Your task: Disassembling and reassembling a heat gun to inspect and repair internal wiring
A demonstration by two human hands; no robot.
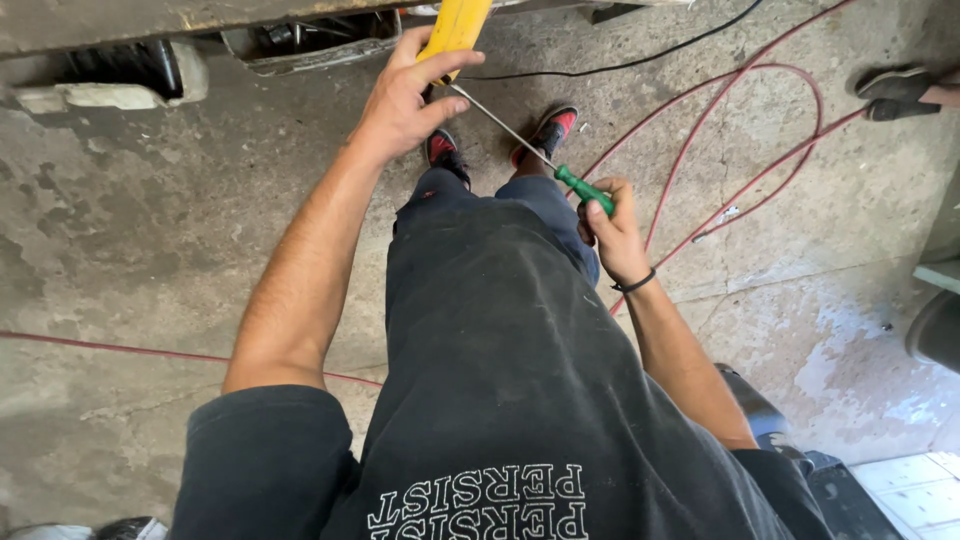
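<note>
My left hand (408, 92) is stretched forward and grips the lower end of a yellow bar-shaped object (455, 28) that runs out of the top of the view. My right hand (612, 228) is closed around the green handle of a long screwdriver (583, 189). Its thin metal shaft (500, 124) slants up and left, and the tip meets the yellow object right by my left thumb. Below the hands are my dark shirt, my jeans and my red and black shoes (553, 128).
The floor is stained concrete. A red hose (770, 130) loops across it on the right and a black cable (640, 60) crosses at the top. A grey metal edge with dark openings (300, 35) runs along the top left. Another person's sandalled foot (900, 92) is at the far right.
</note>
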